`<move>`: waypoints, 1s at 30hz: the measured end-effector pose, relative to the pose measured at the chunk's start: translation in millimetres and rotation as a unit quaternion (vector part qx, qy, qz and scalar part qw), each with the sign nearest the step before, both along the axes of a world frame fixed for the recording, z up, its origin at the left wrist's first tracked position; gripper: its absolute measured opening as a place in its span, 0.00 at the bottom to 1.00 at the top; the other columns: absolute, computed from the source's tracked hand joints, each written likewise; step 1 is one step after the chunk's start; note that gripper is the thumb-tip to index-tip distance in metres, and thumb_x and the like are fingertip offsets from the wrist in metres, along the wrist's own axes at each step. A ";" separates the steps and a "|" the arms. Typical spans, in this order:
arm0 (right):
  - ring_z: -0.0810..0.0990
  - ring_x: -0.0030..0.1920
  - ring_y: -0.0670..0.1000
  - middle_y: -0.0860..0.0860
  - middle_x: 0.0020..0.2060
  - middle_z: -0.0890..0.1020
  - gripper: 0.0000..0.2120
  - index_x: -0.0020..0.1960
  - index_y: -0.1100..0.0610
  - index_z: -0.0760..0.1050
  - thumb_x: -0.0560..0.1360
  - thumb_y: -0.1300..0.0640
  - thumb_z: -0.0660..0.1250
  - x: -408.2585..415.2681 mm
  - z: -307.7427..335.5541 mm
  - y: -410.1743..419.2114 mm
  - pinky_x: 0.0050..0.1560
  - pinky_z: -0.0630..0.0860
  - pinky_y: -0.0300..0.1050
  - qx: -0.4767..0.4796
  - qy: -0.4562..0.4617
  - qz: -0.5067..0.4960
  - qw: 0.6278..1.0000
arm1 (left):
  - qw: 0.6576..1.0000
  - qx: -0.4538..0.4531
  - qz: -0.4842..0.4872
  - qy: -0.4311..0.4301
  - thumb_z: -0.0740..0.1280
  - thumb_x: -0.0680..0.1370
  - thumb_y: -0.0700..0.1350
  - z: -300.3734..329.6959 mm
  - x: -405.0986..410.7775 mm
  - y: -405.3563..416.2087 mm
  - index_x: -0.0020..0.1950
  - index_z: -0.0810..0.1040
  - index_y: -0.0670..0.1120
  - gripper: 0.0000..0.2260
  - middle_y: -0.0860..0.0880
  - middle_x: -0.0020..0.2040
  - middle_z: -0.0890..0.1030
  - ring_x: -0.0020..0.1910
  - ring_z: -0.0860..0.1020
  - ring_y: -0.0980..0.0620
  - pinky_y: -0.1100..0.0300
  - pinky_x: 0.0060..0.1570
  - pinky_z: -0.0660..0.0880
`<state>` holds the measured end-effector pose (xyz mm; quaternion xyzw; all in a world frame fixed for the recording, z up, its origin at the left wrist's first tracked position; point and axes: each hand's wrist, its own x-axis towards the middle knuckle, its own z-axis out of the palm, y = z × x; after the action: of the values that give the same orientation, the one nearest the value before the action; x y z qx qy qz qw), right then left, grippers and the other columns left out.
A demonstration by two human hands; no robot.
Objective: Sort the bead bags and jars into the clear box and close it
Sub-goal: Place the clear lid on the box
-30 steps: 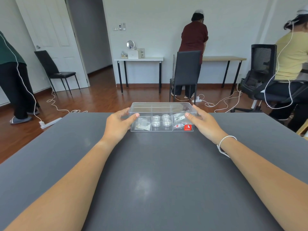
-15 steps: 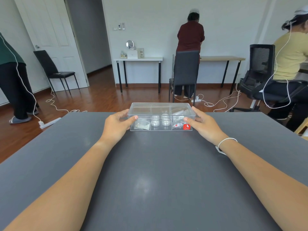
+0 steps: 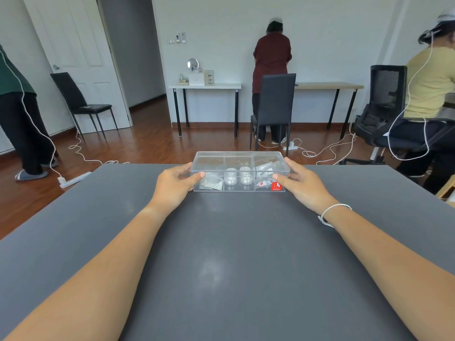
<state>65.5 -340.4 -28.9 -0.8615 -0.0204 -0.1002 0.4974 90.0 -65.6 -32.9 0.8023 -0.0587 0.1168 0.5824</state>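
A clear box [image 3: 240, 161] with its lid on sits at the far edge of the grey table [image 3: 221, 254]. Three compartments show through it. The left one holds a bead bag [image 3: 211, 184], the middle one small clear jars [image 3: 238, 177], the right one a bag with red beads [image 3: 262, 184] beside a red sticker [image 3: 276, 186]. My left hand [image 3: 176, 184] grips the box's left end, thumb at the lid's front corner. My right hand [image 3: 299, 183] grips the right end the same way.
Beyond the table a black chair [image 3: 273, 107] stands on the wooden floor, with white cables and power strips [image 3: 73, 179] lying around. Three people stand or sit at the room's edges. An office chair [image 3: 384, 112] is at the right.
The box and both hands have shifted very slightly; the grip on both ends stays the same. The person at the back wall has straightened a little.
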 end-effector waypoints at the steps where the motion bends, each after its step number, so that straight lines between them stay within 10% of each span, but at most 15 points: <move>1: 0.69 0.68 0.52 0.48 0.71 0.67 0.32 0.73 0.49 0.58 0.73 0.48 0.66 -0.2 -0.1 -0.4 0.68 0.67 0.52 0.002 -0.001 -0.001 1.000 | 1.000 -0.001 -0.004 -0.003 0.70 0.72 0.46 -0.1 0.0 -0.5 0.59 0.78 0.50 0.16 0.52 0.50 0.82 0.49 0.79 0.50 0.52 0.57 0.76; 21: 0.69 0.68 0.51 0.48 0.71 0.66 0.32 0.73 0.49 0.56 0.73 0.48 0.65 -4.1 -1.0 -1.0 0.67 0.65 0.49 -0.003 0.004 -0.015 1.000 | 1.000 -0.004 -0.024 -0.007 0.71 0.71 0.47 -5.4 4.5 0.8 0.49 0.77 0.64 0.13 0.56 0.45 0.82 0.46 0.78 0.52 0.52 0.59 0.75; 30: 0.69 0.68 0.51 0.49 0.72 0.65 0.33 0.73 0.50 0.55 0.72 0.47 0.66 -1.1 -5.3 -3.1 0.67 0.65 0.48 -0.017 -0.001 -0.013 1.000 | 0.999 0.029 -0.010 -0.019 0.71 0.71 0.48 -8.2 2.3 0.3 0.63 0.75 0.52 0.20 0.59 0.49 0.79 0.45 0.78 0.62 0.73 0.47 0.70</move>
<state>64.4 -343.5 -34.1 -0.8697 -0.0109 -0.1071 0.4816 92.3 -65.3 -41.1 0.8157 -0.0805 0.1245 0.5591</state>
